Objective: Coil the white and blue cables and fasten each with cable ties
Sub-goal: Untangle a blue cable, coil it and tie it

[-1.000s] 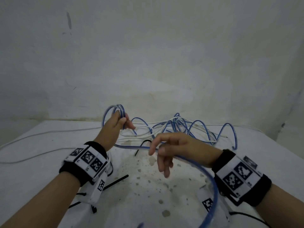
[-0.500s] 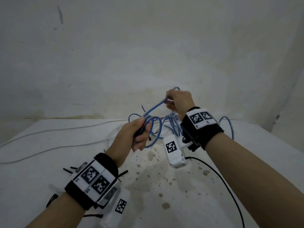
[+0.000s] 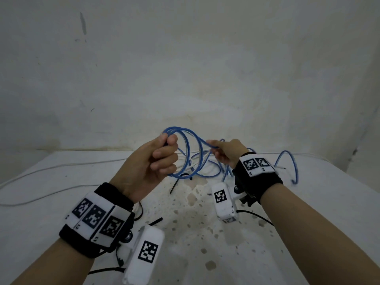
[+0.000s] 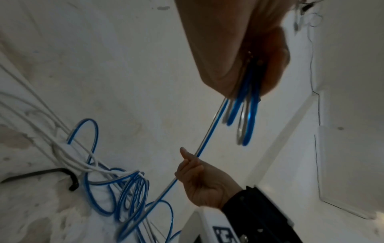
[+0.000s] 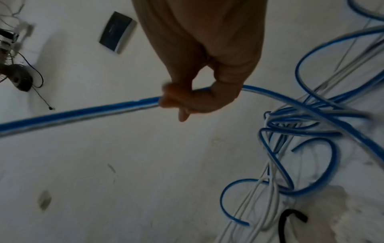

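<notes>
A few loops of the blue cable [image 3: 186,153] are held above the table [image 3: 41,202] in the left hand [image 3: 152,163], whose fingers are curled tight round the bunch, while the free run of the same cable is pinched in the right hand [image 3: 228,152] just beside the loops. The step in hand is judged to be the coiling of the blue cable, with much of it not yet gathered. For a neat coil, each new loop should be made the same size as the ones held and laid flat against them, and the run should be let slide through the right fingers so that twist is released. The rest of the blue cable lies tangled with the white cable [image 5: 268,189] behind the hands, so snagging is likely if it is pulled fast. A black tie [image 3: 174,185] lies under the loops. Open room is seen on the near part of the table; the wall [image 3: 185,68] stands close behind the pile.
</notes>
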